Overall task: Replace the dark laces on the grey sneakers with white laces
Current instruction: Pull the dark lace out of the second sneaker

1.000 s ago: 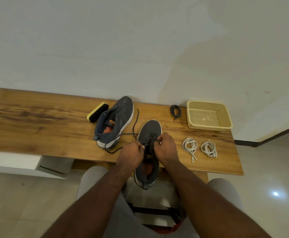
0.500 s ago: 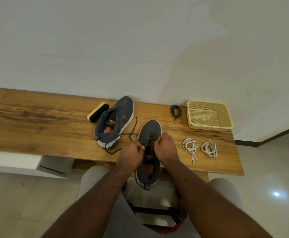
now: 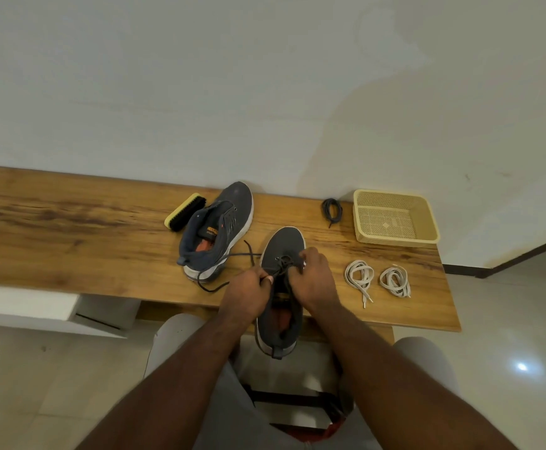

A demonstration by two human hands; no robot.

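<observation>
1. A wooden bench runs along a pale wall.
2. A brush with a yellow back lies at the far side of the bench, just beside the left sneaker.
3. The left sneaker lies tilted on its side, toe toward the wall, its opening showing an orange insole.
4. A dark lace trails loose over the bench from in front of this sneaker to the left hand.
5. The left hand has its grip curled, thumb and fingers pinching the dark lace at the near sneaker's eyelets.
6. The near sneaker stands upright, toe toward the wall; its heel hangs past the bench's front edge, above the person's lap. The dark lace is still threaded at the lowest eyelets.
7. The right hand has its grip curled over the sneaker's right side, fingertips pinching the lace near the toe end of the eyelets.
8. A coiled dark lace lies near the wall, just left of the basket.
9. Two white lace bundles lie side by side on the bench right of the hands: the first bundle and the second bundle, apart from each other.
10. A beige mesh basket sits at the far right, behind the bundles.
</observation>
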